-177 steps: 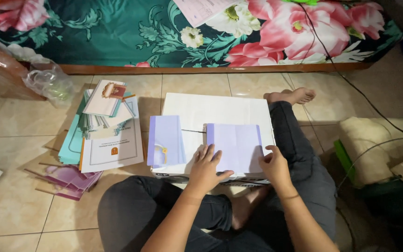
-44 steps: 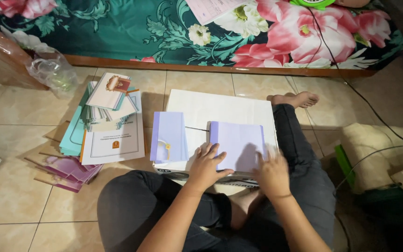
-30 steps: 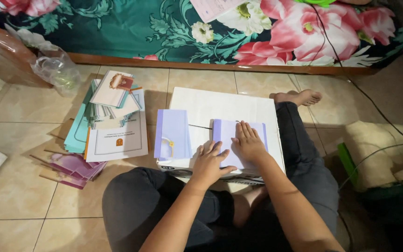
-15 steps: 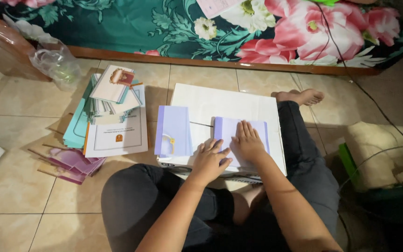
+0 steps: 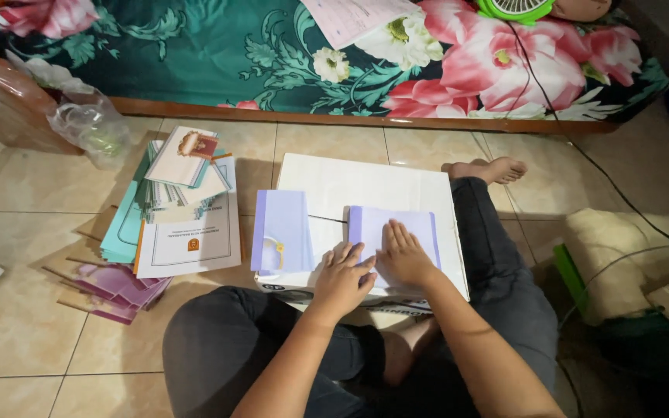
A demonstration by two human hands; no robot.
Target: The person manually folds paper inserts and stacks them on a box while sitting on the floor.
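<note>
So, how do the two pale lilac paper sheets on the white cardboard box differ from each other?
The left lilac sheet lies untouched, while the right lilac sheet is pressed down by the right hand, with the left hand at its lower left corner. The left lilac sheet stands taller than wide; the right lilac sheet lies wider than tall. The left one carries a small yellowish mark, the right looks plain. Both lie flat on the white cardboard box.

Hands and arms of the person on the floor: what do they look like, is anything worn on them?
Both forearms are bare to the lower edge of the picture; no sleeves, gloves or watch show. The left hand and the right hand look bare too, with no ring clear enough to make out. Dark trousers cover the crossed legs, and the feet are bare.
</note>
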